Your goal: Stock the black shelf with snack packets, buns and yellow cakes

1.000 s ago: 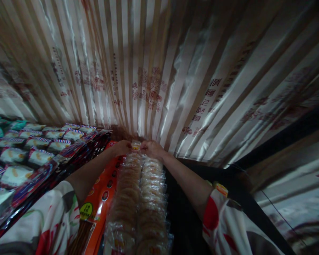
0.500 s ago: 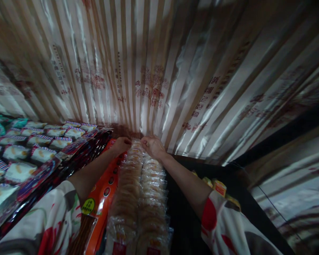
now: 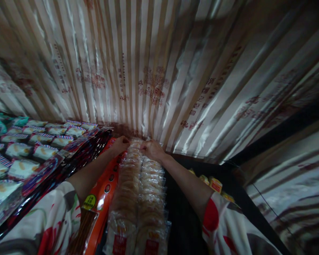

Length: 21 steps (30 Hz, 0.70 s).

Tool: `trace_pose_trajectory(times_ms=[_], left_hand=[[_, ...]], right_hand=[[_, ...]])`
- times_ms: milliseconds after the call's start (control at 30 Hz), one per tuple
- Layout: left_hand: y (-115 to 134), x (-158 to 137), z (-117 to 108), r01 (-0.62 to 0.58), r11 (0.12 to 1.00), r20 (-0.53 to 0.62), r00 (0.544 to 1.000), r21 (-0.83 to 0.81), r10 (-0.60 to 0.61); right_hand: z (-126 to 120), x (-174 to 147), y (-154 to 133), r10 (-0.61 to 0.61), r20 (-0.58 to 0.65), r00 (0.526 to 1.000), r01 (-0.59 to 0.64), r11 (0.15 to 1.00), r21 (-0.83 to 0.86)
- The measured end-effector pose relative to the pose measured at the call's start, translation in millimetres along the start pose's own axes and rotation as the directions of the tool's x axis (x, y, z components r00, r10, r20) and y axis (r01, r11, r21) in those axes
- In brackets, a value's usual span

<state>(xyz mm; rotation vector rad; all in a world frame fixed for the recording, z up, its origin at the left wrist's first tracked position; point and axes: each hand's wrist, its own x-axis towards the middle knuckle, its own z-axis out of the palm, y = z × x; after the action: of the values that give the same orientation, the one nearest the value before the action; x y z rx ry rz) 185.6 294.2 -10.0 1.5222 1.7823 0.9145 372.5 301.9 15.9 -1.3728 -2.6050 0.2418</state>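
Note:
Two long rows of round flat cakes in clear wrappers [image 3: 127, 191] run away from me, overlapping one another. At the far end of the rows, my left hand [image 3: 120, 145] reaches in from the left, its fingers pinched at the edge of the farthest wrapped cake [image 3: 135, 144]. Across from it, my right hand [image 3: 152, 150] has its thumb and fingers closed at the right side of the same end. Fingertip detail is dim and slightly blurred. Under my left forearm lies an orange packet [image 3: 106, 189] with brown sticks showing through its window.
White snack packets with striped tops [image 3: 18, 150] fill the left side, beside dark shiny packages [image 3: 82, 156]. Small yellow packs [image 3: 215, 185] lie on the black surface [image 3: 180, 212] at right. A pleated printed curtain [image 3: 138, 71] hangs close behind the goods.
The view has shifted slightly. My right hand sits a little lower and its fingers have turned slightly; my left hand stays nearly in place at the end of the rows.

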Motion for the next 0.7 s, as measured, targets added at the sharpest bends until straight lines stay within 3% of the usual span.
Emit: trace_pose_trajectory(times_ms=[267, 367, 700], left_hand=[[-11, 2, -9, -0.092, 0.995, 0.107, 0.990, -0.026, 0.094], [-14, 1, -7, -0.068, 0.997, 0.144, 0.987, 0.021, 0.064], [-9, -4, -3, -0.056, 0.996, 0.121, 0.992, 0.069, 0.047]], right_hand=[[2, -3, -5, 0.027, -0.079, 0.996, -0.031, 0.998, -0.059], [6, -1, -4, 0.057, -0.117, 0.992, -0.060, 0.998, -0.023], [11, -4, -1, 0.057, -0.130, 0.990, -0.046, 0.995, 0.090]])
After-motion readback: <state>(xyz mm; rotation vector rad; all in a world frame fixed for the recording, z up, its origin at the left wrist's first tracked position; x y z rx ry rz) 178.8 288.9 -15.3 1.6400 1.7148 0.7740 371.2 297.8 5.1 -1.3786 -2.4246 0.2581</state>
